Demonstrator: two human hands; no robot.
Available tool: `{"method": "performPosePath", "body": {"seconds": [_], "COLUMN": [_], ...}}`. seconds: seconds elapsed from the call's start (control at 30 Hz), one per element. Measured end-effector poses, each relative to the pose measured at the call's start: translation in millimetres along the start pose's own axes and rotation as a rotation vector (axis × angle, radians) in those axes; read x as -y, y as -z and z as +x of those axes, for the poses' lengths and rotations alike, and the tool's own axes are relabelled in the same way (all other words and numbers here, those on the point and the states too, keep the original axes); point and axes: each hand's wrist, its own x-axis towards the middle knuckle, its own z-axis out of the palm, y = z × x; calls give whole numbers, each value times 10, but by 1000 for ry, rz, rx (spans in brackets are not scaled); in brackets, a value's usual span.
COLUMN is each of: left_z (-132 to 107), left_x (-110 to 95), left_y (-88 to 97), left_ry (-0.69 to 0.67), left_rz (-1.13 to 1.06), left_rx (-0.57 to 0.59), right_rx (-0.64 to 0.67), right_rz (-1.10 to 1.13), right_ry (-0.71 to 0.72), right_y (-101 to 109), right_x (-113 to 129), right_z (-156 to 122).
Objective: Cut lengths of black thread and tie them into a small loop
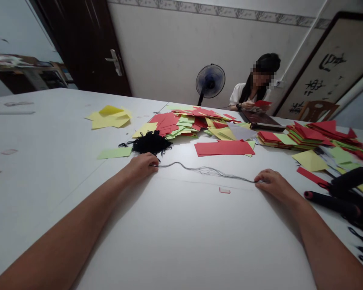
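Note:
Several thin dark strings (210, 171) run side by side between my two hands, a little slack and wavy, just above the white table (181, 233). My left hand (143, 164) pinches their left end, close in front of a black heap of looped string (151, 141). With fingertips pressed together, my right hand (271, 183) grips the other end. A light green paper slip (115, 153) lies by the black heap. Below the strings a small red-edged piece (224, 190) rests on the table. Beyond them are red paper strips (224, 148).
A pile of red, green and yellow papers (187, 121) spreads across the middle. Stacked papers (293, 139) and black rolled items (335, 203) lie at right, yellow sheets (110, 119) at left. Across the table sits a person (251, 92) holding red paper; a fan (211, 81) stands behind.

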Motion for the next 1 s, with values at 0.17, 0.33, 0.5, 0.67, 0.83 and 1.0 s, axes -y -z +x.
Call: {"method": "performPosePath", "body": {"seconds": [0.17,0.33,0.5,0.67,0.83,1.0], "left_z": [16,-131,-341,-408,-422,-423], "left_x": [39,-47,-93,-64,53,178], "left_y": [0,74,177,234,264,299], "left_ry": [-82,-15,56,105,123,99], "left_rz": [-70,-46,-15,-76,-214,-168], "left_rx": [-28,-94,-107,-132,-136,-119], "right_rx": [12,17,14,-14,-19,-26], "right_rz": [-20,-39,-60,-82,-84,-80], "right_ry": [26,46,19,-46,-57,-45], "right_y": [-9,-6,-13,-52,-56,-47], "right_x": [88,148,162,129,101,101], "right_z": [-8,-14,-13,-21,-18,-14]}}
